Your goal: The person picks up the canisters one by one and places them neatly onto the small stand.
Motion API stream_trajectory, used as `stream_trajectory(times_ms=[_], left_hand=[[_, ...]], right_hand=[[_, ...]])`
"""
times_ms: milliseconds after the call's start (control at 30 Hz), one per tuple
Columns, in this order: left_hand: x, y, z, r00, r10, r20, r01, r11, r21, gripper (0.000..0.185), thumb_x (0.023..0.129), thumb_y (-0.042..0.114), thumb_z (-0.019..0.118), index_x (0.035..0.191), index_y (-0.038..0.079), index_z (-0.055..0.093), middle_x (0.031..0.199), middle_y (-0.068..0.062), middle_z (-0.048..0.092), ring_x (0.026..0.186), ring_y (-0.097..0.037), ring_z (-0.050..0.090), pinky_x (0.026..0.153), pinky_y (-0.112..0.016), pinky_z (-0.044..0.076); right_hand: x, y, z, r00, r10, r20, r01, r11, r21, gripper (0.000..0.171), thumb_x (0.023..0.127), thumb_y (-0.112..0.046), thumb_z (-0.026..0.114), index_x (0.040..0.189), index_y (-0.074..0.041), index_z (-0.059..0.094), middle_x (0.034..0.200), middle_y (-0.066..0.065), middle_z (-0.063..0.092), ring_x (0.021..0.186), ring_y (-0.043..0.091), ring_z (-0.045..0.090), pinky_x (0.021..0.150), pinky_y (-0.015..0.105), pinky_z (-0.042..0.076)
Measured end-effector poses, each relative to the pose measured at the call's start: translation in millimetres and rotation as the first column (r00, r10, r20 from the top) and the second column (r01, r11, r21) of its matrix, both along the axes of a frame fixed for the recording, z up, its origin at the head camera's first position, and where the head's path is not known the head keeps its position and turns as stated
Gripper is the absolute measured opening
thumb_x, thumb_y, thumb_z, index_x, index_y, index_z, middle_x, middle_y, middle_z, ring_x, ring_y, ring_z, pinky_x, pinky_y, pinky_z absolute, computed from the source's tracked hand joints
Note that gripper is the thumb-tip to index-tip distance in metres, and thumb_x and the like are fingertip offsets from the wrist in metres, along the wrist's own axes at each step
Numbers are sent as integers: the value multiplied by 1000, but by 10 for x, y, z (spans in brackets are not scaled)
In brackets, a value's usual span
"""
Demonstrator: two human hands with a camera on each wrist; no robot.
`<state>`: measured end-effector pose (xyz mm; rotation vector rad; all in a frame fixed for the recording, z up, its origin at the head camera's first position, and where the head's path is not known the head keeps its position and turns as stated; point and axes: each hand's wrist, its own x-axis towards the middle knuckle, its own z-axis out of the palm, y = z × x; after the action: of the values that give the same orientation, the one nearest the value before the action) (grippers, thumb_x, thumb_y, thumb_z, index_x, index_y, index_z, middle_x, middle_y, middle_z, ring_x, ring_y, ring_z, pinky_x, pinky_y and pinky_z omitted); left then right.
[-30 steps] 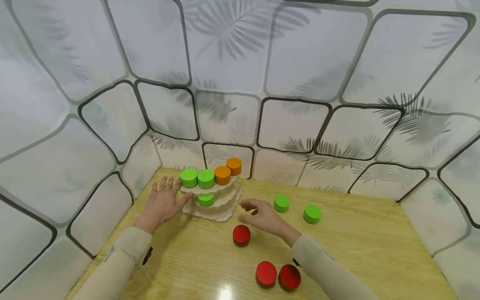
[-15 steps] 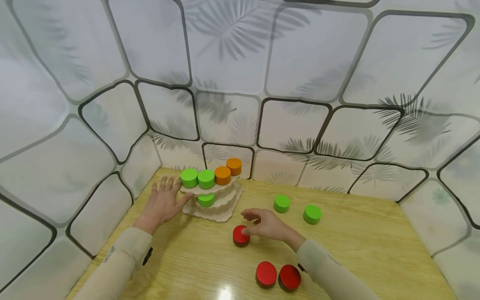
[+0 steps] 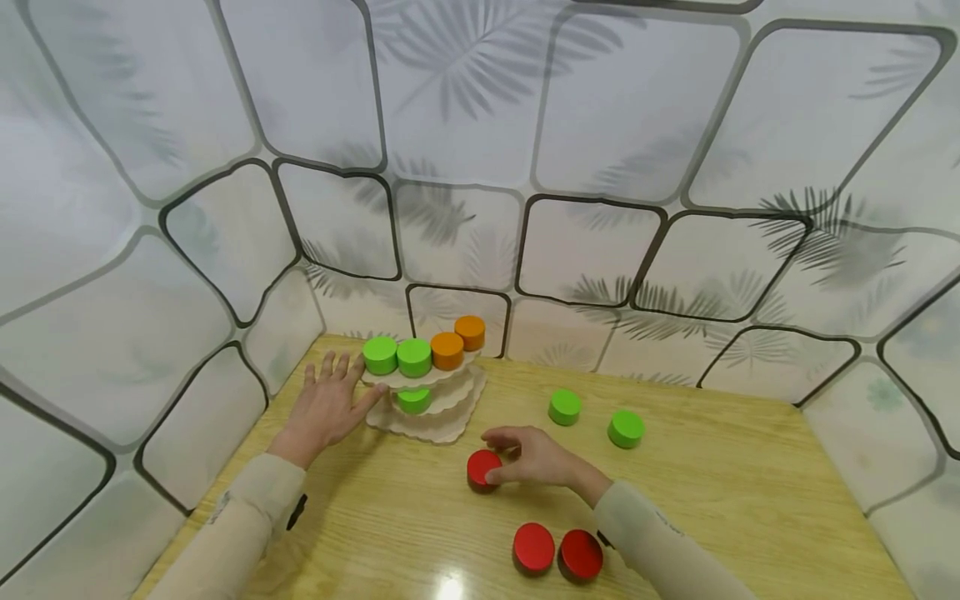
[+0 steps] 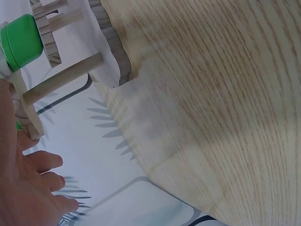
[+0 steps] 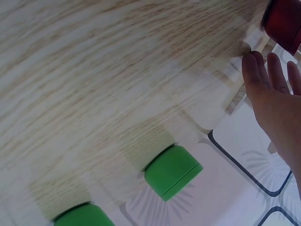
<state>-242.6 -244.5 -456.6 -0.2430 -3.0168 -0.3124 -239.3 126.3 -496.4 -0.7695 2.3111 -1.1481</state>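
My left hand (image 3: 325, 410) rests with spread fingers against the left edge of a tiered wooden stand (image 3: 427, 427). The wavy-edged top tier carries two green round blocks (image 3: 380, 356) and two orange round blocks (image 3: 447, 351). Another green round block (image 3: 414, 401) sits on the tier beneath. My right hand (image 3: 536, 457) is at a red round block (image 3: 482, 470) on the table, thumb over its near right side. In the right wrist view the fingers (image 5: 277, 75) lie apart from this red block (image 5: 284, 23), and the thumb is hidden.
Two more red round blocks (image 3: 533, 549) stand side by side near the front. Two loose green round blocks (image 3: 564, 407) are behind and right of my right hand. Patterned walls (image 3: 585, 250) border the wooden table (image 3: 720, 483) at the back and sides.
My right hand has come down and slightly toward me, from beside the stand to the nearest red round block. My left hand has stayed at the stand.
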Motion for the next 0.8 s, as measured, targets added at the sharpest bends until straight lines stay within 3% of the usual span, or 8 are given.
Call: stream_trajectory(times_ms=[367,800], left_hand=[[12,3,13,1000,-4,-9,5,1000,11,83,109,61,40,163,-2,34,166,-35,29,156,-58,20,122,-78,17],[4,0,11,1000,-4,2,4,1000,19,85,109,63,39,163,-2,34,167,-35,29,157,-57,19,123,-78,15]], right_hand=[[9,-13,-14,1000,30,0,-30,1000,1,68,89,-26,85,147,-1,59,144,14,66,134,32,61,115,53,48],[10,-7,-51,999,30,-30,-29,998,49,65,85,-29,88,142,-6,65,139,4,70,126,23,64,113,46,51]])
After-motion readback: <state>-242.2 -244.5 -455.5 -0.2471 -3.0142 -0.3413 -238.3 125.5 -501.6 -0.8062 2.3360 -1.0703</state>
